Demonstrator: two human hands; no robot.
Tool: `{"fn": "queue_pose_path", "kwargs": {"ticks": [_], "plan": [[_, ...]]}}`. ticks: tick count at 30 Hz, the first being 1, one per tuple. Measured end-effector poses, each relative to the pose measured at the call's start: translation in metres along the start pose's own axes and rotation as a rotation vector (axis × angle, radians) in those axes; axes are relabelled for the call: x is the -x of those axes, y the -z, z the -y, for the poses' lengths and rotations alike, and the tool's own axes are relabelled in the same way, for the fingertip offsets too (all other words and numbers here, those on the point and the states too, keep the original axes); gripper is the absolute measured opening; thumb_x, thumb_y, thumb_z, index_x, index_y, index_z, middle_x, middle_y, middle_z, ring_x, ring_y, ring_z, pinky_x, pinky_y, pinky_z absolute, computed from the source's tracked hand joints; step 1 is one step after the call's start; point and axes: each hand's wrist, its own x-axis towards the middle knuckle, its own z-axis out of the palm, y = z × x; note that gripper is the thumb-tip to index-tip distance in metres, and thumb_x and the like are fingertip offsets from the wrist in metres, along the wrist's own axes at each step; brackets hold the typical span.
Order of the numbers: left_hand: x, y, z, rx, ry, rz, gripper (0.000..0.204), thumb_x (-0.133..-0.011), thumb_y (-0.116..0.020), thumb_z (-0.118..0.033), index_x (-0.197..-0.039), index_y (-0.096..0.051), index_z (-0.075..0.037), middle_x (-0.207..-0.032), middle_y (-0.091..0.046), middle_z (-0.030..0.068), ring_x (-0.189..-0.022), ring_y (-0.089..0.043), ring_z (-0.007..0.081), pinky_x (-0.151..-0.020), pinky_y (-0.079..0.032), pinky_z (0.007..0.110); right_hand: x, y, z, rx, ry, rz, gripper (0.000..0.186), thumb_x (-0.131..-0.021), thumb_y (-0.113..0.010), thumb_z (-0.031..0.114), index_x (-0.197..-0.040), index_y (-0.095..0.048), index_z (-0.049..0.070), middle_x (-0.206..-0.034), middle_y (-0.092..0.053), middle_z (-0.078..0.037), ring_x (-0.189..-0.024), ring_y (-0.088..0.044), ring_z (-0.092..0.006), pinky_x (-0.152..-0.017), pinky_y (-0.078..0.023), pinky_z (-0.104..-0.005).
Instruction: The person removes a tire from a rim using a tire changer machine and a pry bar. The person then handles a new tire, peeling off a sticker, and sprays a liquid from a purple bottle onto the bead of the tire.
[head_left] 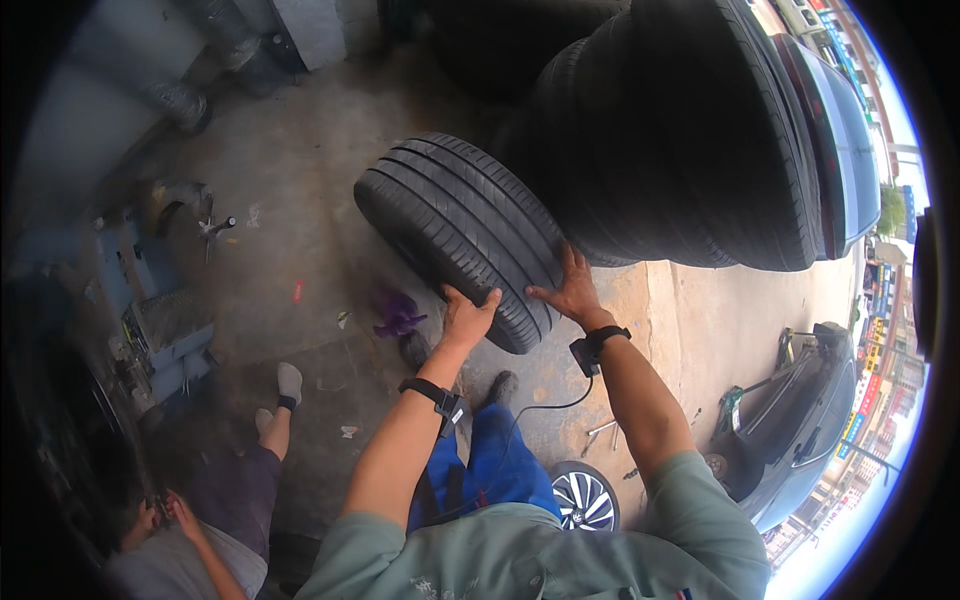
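A black tire (455, 215) with a grooved tread is tilted in front of me. My left hand (467, 315) grips its lower left part, thumb on the tread, some fingers hidden. My right hand (566, 292) holds its lower right part, with fingers against the tread and side. Tall stacked tires (680, 140) stand just beyond, at the upper right. A purple object (398, 312) that I cannot make out lies by my foot under the tire.
A co-worker (200, 545) is at the lower left beside metal machinery (160, 320). A wheel with a spoked rim (582, 500) lies behind my right arm. A car (790, 440) with a jack (730, 405) and another car (850, 130) stand at the right. Loose tools (602, 432) lie on the concrete.
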Motion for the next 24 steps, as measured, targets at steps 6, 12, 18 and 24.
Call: {"fn": "queue_pose_path", "kwargs": {"ticks": [6, 12, 18, 24], "plan": [[-0.048, 0.058, -0.003, -0.024, 0.029, -0.266, 0.113, -0.089, -0.073, -0.044, -0.146, -0.003, 0.023, -0.147, -0.033, 0.0434, -0.137, -0.042, 0.0488, -0.116, -0.036, 0.040, -0.034, 0.009, 0.084, 0.060, 0.118, 0.018, 0.121, -0.064, -0.090, 0.051, -0.156, -0.027, 0.004, -0.153, -0.038, -0.020, -0.140, -0.038, -0.0417, -0.116, -0.036, -0.0477], [-0.071, 0.103, -0.023, 0.113, -0.023, -0.259, 0.110, -0.087, -0.075, -0.051, -0.152, -0.015, 0.014, -0.148, -0.040, 0.0376, -0.138, -0.043, 0.0457, -0.116, -0.036, 0.041, -0.065, -0.011, 0.063, -0.187, -0.170, 0.049, 0.119, -0.072, -0.083, 0.059, -0.153, -0.026, -0.006, -0.152, -0.037, -0.029, -0.141, -0.036, -0.0459, -0.117, -0.033, -0.0491], [-0.111, 0.113, -0.016, 0.010, -0.022, -0.492, 0.112, -0.083, -0.077, -0.056, -0.150, -0.023, 0.017, -0.143, -0.049, 0.0346, -0.135, -0.050, 0.0412, -0.111, -0.041, 0.040, -0.070, -0.032, 0.060, -0.081, 0.017, 0.027, 0.111, -0.081, -0.072, 0.064, -0.151, -0.027, -0.009, -0.152, -0.035, -0.033, -0.140, -0.036, -0.0485, -0.115, -0.034, -0.0500], [-0.141, 0.140, -0.104, -0.056, 0.089, -0.506, 0.101, -0.085, -0.071, -0.058, -0.151, -0.030, 0.006, -0.147, -0.048, 0.0275, -0.133, -0.051, 0.0413, -0.108, -0.045, 0.045, -0.129, -0.016, 0.089, -0.004, -0.090, 0.053, 0.107, -0.086, -0.062, 0.070, -0.148, -0.030, -0.011, -0.146, -0.041, -0.035, -0.134, -0.043, -0.0510, -0.111, -0.038, -0.0519]]}}
